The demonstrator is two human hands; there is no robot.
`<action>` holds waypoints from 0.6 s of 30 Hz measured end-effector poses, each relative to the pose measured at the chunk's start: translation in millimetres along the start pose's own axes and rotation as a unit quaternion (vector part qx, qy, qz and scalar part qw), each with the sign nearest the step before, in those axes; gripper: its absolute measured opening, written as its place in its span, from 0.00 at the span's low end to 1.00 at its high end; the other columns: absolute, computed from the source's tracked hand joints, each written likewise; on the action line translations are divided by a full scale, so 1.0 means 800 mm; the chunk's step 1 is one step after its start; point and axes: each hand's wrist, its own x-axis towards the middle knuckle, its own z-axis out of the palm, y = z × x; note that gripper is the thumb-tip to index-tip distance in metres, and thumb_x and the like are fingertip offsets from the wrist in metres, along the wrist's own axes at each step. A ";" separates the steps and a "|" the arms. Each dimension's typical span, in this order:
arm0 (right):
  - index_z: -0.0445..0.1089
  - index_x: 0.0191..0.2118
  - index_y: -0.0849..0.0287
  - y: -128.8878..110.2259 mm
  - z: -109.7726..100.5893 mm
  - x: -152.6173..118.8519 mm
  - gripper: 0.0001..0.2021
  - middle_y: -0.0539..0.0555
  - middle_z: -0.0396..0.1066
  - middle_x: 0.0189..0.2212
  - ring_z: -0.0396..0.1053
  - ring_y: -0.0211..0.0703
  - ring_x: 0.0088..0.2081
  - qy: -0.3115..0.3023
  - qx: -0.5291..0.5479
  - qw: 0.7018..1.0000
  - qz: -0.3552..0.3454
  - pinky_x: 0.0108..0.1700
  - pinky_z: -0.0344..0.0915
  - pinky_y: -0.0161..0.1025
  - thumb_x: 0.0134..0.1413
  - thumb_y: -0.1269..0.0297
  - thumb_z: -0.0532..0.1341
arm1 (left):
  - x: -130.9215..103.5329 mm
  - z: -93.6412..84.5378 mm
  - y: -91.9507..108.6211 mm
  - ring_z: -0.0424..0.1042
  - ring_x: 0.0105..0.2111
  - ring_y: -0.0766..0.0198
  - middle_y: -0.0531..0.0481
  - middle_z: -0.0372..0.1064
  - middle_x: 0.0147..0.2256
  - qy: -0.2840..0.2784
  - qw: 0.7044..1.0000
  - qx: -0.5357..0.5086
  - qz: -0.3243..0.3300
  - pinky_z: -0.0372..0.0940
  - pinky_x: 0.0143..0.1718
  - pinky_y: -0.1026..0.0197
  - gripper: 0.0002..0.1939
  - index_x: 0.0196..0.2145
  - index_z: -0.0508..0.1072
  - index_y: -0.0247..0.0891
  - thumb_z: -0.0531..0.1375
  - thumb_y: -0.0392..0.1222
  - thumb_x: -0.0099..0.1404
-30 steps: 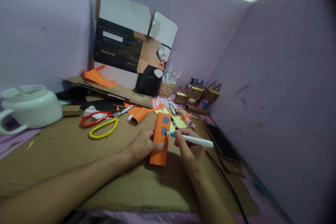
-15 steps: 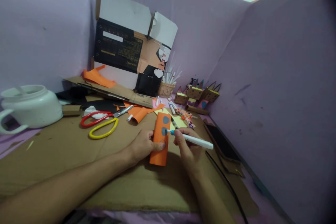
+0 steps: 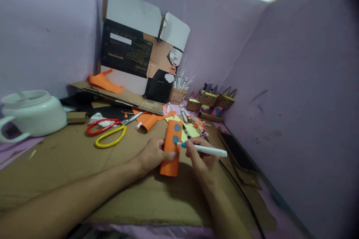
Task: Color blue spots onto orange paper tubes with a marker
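Note:
An orange paper-covered tube (image 3: 170, 168) is held over the cardboard sheet (image 3: 134, 198). Two filled blue-grey spots show on its upper part, with an outlined circle below them, partly hidden by a thumb. My left hand (image 3: 153, 155) grips the tube from the left, thumb across its front. Between the fingers of my right hand (image 3: 200, 157) is a white marker (image 3: 211, 151) with a blue front end. Its tip meets the tube at the lower edge of the second spot.
Red-and-yellow scissors (image 3: 110, 136) lie left of the tube. A white pot (image 3: 46, 114) stands far left, a flattened box (image 3: 126, 48) leans behind, and a phone (image 3: 238, 153) and black cable (image 3: 241, 192) lie on the right. Cardboard figures (image 3: 209, 99) stand at the back.
The marker tip has shifted slightly down to the lower edge of the second spot. My left hand and the tube look almost unmoved.

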 end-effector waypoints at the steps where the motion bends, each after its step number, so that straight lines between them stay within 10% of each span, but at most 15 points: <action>1: 0.70 0.26 0.60 0.000 0.000 0.000 0.10 0.47 0.65 0.16 0.61 0.34 0.18 -0.002 0.001 1.000 -0.002 0.20 0.57 0.31 0.54 0.61 0.61 | 0.000 0.000 0.000 0.68 0.28 0.63 0.49 0.73 0.26 0.000 1.000 0.000 0.001 0.61 0.31 0.63 0.20 0.30 0.74 0.30 0.70 0.44 0.39; 18: 0.71 0.29 0.59 0.005 0.000 0.000 0.08 0.49 0.68 0.19 0.65 0.36 0.21 -0.001 -0.008 1.000 -0.017 0.24 0.62 0.33 0.55 0.61 0.61 | 0.001 0.000 0.000 0.69 0.30 0.60 0.47 0.74 0.29 -0.009 1.000 0.002 0.006 0.63 0.33 0.62 0.23 0.34 0.75 0.30 0.70 0.44 0.40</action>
